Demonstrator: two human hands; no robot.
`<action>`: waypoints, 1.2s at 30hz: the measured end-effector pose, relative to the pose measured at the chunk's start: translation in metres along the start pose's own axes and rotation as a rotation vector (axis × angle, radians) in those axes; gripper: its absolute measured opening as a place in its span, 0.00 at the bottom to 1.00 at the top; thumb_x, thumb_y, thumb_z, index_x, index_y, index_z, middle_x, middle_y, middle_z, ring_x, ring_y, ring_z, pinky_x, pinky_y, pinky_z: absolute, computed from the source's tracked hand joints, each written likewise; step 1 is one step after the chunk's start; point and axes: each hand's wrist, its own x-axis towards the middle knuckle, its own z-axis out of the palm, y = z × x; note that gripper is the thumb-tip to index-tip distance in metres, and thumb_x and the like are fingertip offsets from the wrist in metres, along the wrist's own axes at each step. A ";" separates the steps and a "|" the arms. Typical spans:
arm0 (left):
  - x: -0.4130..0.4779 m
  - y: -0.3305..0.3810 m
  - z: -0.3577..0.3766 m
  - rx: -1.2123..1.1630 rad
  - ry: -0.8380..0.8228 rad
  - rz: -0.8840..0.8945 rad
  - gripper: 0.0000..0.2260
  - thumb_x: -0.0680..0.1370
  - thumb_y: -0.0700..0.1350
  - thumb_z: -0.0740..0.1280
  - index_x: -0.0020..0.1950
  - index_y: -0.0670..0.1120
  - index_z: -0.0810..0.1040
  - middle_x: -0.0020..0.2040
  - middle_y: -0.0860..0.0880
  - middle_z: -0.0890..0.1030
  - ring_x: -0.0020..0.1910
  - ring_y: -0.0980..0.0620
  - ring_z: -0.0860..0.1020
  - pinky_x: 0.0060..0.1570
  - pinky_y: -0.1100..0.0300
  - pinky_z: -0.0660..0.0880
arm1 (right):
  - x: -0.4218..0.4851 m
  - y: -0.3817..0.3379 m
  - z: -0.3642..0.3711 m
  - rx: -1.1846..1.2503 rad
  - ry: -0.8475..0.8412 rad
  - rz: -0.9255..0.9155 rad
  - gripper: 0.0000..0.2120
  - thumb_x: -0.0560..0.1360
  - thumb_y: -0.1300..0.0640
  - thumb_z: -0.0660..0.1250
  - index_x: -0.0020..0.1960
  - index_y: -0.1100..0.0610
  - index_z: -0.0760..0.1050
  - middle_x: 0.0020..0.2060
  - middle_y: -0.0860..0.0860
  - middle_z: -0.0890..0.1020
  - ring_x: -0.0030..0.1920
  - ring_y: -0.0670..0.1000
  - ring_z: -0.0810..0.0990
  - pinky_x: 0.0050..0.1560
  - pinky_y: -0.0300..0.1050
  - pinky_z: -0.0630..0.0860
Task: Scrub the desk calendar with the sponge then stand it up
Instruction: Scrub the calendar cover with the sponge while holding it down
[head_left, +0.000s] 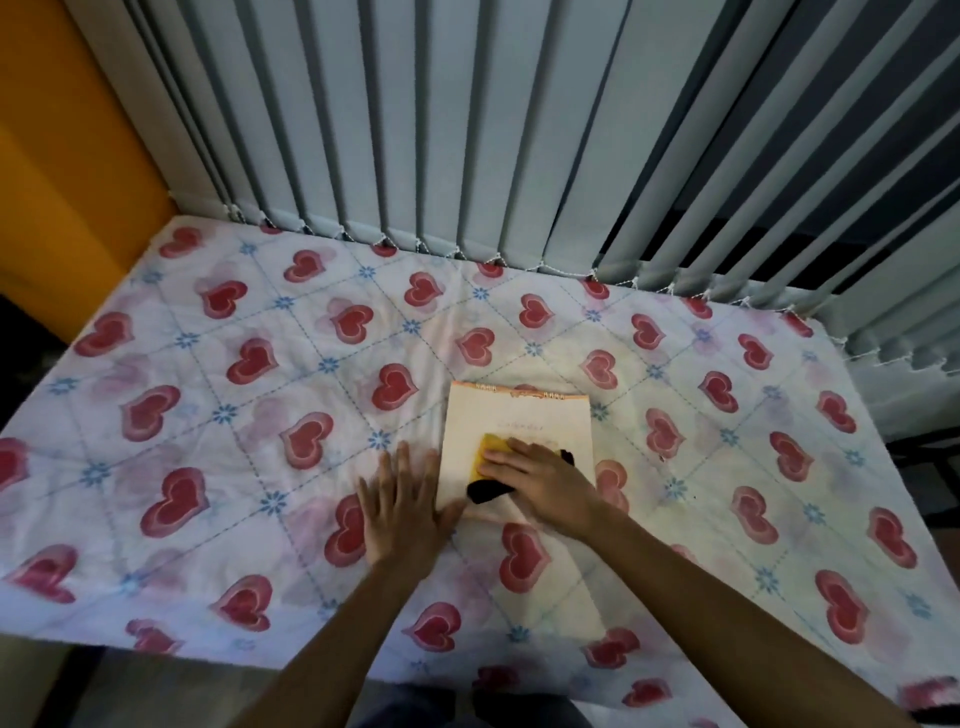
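A cream desk calendar (519, 421) lies flat on the heart-patterned cloth (260, 364) near the middle of the table, its spiral binding at the far edge. On its lower half rests a yellow sponge (491, 452) with a dark scouring side, and my right hand (540, 478) presses down on it with the fingers curled over it. My left hand (402, 506) lies flat on the cloth with fingers spread, its thumb touching the calendar's near left corner.
Grey vertical blinds (467, 130) hang along the table's far edge, their bead chain resting at the cloth. An orange wall panel (62, 156) stands at the left. The table's near edge runs across the bottom, with dark floor below.
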 end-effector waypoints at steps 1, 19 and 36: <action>-0.001 0.001 -0.001 0.007 0.008 -0.001 0.37 0.70 0.69 0.34 0.77 0.55 0.42 0.79 0.43 0.45 0.78 0.40 0.44 0.73 0.37 0.44 | 0.013 0.000 0.000 0.000 0.003 -0.031 0.23 0.77 0.66 0.60 0.70 0.52 0.69 0.72 0.50 0.69 0.74 0.58 0.63 0.70 0.57 0.64; 0.000 0.004 0.000 0.031 -0.011 -0.025 0.38 0.66 0.68 0.27 0.74 0.53 0.33 0.79 0.47 0.41 0.77 0.42 0.39 0.73 0.40 0.38 | 0.096 -0.002 -0.008 0.039 0.002 0.124 0.28 0.78 0.68 0.57 0.74 0.49 0.60 0.77 0.48 0.58 0.77 0.55 0.52 0.74 0.59 0.54; 0.015 0.011 -0.023 -0.026 -0.060 -0.006 0.38 0.77 0.64 0.53 0.77 0.45 0.40 0.78 0.38 0.41 0.77 0.37 0.41 0.73 0.39 0.40 | -0.019 0.045 -0.046 0.279 0.257 0.543 0.17 0.78 0.60 0.59 0.66 0.51 0.73 0.67 0.54 0.75 0.66 0.55 0.73 0.69 0.49 0.66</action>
